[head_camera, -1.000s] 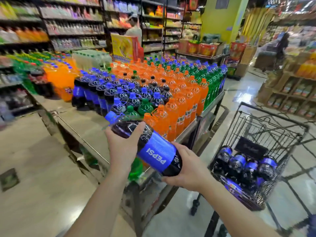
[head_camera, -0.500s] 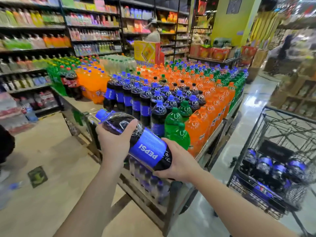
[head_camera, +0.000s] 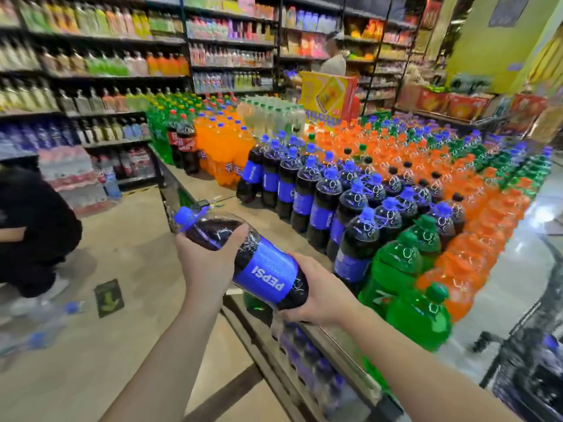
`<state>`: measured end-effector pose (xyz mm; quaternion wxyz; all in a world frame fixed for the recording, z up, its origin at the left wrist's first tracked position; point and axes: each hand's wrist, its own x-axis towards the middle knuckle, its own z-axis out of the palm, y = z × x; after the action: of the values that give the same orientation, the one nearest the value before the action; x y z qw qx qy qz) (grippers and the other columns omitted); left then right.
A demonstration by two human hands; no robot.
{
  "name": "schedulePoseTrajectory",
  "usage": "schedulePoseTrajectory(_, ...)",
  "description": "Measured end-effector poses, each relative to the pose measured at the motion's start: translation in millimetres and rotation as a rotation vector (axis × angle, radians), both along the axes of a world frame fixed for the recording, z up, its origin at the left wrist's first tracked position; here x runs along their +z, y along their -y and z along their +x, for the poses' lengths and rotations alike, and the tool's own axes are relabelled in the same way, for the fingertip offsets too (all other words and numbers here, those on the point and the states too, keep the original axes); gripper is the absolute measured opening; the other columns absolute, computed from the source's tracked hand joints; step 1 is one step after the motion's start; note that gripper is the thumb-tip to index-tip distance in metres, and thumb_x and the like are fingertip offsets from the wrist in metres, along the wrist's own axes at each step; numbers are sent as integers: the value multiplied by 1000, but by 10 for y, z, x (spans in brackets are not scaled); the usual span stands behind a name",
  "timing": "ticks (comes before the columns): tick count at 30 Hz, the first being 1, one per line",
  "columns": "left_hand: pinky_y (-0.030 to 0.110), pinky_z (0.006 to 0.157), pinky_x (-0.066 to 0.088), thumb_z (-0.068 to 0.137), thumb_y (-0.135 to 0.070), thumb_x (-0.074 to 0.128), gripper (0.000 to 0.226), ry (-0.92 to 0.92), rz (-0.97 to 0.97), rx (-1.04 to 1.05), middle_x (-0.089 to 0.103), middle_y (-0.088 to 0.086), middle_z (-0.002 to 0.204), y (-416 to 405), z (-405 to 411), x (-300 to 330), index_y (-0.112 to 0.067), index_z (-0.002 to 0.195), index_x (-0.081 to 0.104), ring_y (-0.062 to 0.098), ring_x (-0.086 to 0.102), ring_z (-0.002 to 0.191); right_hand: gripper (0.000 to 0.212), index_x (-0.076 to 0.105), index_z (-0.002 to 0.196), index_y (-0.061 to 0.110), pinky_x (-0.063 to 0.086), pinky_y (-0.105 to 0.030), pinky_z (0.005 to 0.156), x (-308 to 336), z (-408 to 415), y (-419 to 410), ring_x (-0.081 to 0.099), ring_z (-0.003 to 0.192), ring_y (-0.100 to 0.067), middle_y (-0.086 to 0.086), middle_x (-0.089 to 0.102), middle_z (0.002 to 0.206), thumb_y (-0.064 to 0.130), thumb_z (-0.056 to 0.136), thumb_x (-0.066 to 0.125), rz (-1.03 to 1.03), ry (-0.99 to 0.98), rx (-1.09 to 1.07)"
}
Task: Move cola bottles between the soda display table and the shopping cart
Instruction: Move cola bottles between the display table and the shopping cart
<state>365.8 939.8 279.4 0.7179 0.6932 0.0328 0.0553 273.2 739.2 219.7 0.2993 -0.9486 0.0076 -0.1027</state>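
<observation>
I hold a large cola bottle (head_camera: 243, 257) with a blue label and blue cap, tilted with its cap up and to the left, over the near corner of the soda display table (head_camera: 207, 190). My left hand (head_camera: 207, 260) grips its upper body near the neck. My right hand (head_camera: 316, 293) cups its base from below. Rows of upright cola bottles (head_camera: 323, 190) stand on the table just beyond. The shopping cart (head_camera: 536, 360) shows only partly at the lower right edge, with blurred blue-capped bottles inside.
Green bottles (head_camera: 405, 269) and orange bottles (head_camera: 457, 184) fill the table to the right. A crouching person in black (head_camera: 33, 226) is on the floor at the left, near water bottles (head_camera: 45, 321). Drink shelves (head_camera: 91, 71) line the back. Another person (head_camera: 333, 60) stands behind the display.
The view has swung left, so the cart has slid almost out at the right and the table is nearer. The bottle stays held in both hands, now closer to the table's bare corner.
</observation>
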Motion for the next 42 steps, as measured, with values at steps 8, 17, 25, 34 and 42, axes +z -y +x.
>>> schedulePoseTrajectory(8,49,108,53,35,-69,96,116,-9,50,-26,60,2,131,569,1267,-96,-23,130,49,23,63,123,104,41,144,38,48,-35,104,-130,1298,532,54,121,-6,19,56,132,53,53,90,30,-22,-47)
schedulePoseTrajectory(17,45,112,46,44,-43,100,102,141,178,-266,56,0,126,1448,1987,-184,-19,131,54,23,55,125,87,48,125,35,52,-33,86,-429,1964,1026,62,105,-12,18,61,116,55,48,85,-6,-38,-376)
schedulePoseTrajectory(25,31,108,44,53,-23,104,93,220,254,-571,46,3,127,2063,2464,-340,-17,130,51,14,52,115,102,39,137,29,47,-42,96,-736,2199,1230,45,124,-19,12,43,131,59,51,84,-59,-121,-758)
schedulePoseTrajectory(34,10,97,29,59,-16,102,87,349,275,-911,40,2,124,2511,2964,-536,-14,126,47,13,43,116,112,32,151,26,54,-47,87,-983,2526,1175,44,128,-24,5,37,137,59,60,88,19,-182,-1116)
schedulePoseTrajectory(42,28,111,35,60,-19,101,91,442,338,-1129,39,6,131,2719,2962,-813,-7,133,48,0,27,110,110,31,149,29,54,-47,89,-1301,2571,1028,50,127,-19,8,37,141,49,61,94,267,-204,-1327)
